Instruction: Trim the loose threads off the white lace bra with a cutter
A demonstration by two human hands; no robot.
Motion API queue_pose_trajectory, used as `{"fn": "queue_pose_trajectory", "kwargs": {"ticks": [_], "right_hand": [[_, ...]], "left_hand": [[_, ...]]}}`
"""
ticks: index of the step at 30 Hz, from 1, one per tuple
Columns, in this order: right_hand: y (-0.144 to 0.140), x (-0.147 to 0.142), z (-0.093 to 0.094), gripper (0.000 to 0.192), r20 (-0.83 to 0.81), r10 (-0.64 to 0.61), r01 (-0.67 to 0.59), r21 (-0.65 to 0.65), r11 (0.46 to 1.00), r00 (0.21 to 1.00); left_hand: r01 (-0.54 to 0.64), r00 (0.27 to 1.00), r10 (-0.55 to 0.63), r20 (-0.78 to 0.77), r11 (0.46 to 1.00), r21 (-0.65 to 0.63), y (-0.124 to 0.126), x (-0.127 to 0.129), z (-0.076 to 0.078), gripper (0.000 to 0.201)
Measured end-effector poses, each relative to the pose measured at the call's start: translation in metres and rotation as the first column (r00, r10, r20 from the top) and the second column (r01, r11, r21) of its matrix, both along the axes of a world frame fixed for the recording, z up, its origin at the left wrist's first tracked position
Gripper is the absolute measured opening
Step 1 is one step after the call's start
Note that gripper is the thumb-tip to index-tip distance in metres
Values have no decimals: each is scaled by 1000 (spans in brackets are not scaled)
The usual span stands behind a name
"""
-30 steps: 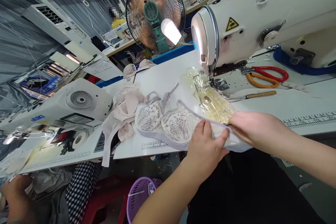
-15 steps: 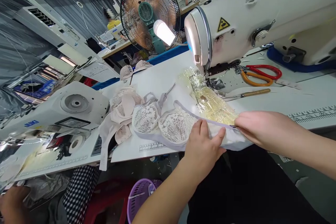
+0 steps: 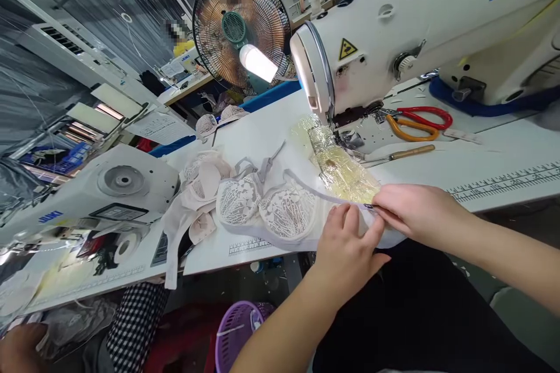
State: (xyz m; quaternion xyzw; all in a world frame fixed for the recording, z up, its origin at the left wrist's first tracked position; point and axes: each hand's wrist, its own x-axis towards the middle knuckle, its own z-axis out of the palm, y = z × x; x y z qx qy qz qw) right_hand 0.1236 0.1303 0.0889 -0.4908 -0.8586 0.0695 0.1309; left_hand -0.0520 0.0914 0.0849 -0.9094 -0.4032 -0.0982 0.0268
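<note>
A white lace bra (image 3: 289, 210) with lilac-grey edging lies along the front edge of the sewing table, cups to the left. My left hand (image 3: 352, 250) rests on its side band, fingers spread and lying over the fabric, thumb held apart. Just right of it, my right hand (image 3: 406, 210) is closed in a pinch on the band's upper edge. A small dark piece shows at those fingertips; its kind cannot be made out. The far end of the band is partly hidden under both hands. Behind the hands, yellowish clear film (image 3: 341, 169) covers the machine bed.
A sewing machine (image 3: 363, 52) stands over the table, with orange-and-red-handled scissors (image 3: 420, 122) and a wooden-handled tool (image 3: 411, 152) beside it. More bra pieces (image 3: 196, 186) are heaped at left. A purple basket (image 3: 236, 332) sits below. A co-worker's checked sleeve (image 3: 135, 326) shows at lower left.
My right hand has moved left along the band, closer to my left hand. The left fingers now reach near the pinched edge. The view has shifted slightly.
</note>
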Motion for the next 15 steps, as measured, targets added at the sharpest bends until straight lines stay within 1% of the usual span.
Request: {"fn": "queue_pose_trajectory", "kwargs": {"ticks": [4, 7, 11, 15], "right_hand": [[4, -4, -1, 21, 35, 16, -16, -10, 1000, 999], [4, -3, 4, 18, 58, 35, -33, -35, 999, 998], [1, 8, 11, 12, 120, 69, -60, -82, 995, 990], [-3, 21, 13, 12, 181, 41, -26, -89, 996, 983]], "left_hand": [[-8, 1000, 7, -15, 1000, -8, 0, 0, -1, 61], [-7, 1000, 7, -18, 1000, -3, 1, 1, -1, 61], [-19, 999, 19, -30, 1000, 0, 1, 2, 0, 61], [-23, 999, 22, -36, 1000, -9, 1, 3, 2, 62]]}}
